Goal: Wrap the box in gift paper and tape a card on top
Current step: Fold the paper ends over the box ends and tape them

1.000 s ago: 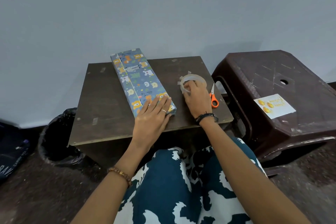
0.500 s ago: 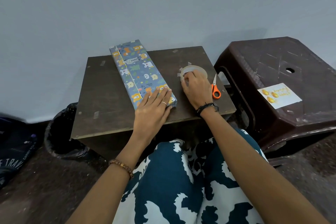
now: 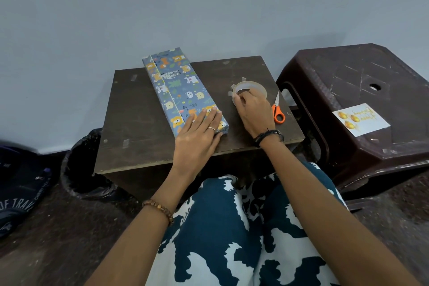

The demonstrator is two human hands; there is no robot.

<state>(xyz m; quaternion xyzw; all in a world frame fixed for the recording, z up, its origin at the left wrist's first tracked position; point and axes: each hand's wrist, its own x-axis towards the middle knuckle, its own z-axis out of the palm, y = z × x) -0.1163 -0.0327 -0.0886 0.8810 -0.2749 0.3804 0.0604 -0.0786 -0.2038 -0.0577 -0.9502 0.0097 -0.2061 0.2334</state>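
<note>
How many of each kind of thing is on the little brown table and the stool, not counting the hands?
Wrapped box: 1
Tape roll: 1
Orange scissors: 1
Card (on the stool): 1
Total: 4

Both forearms bare, no sleeves in view. Left hand (image 3: 197, 139): thin silver ring (image 3: 211, 129) on one finger; brown wooden-bead bracelet (image 3: 160, 210) on the forearm. Right hand (image 3: 254, 112): black corded wristband (image 3: 269, 136) at the wrist. Lap covered by dark teal garment (image 3: 232, 239) with white blotchy print.
</note>
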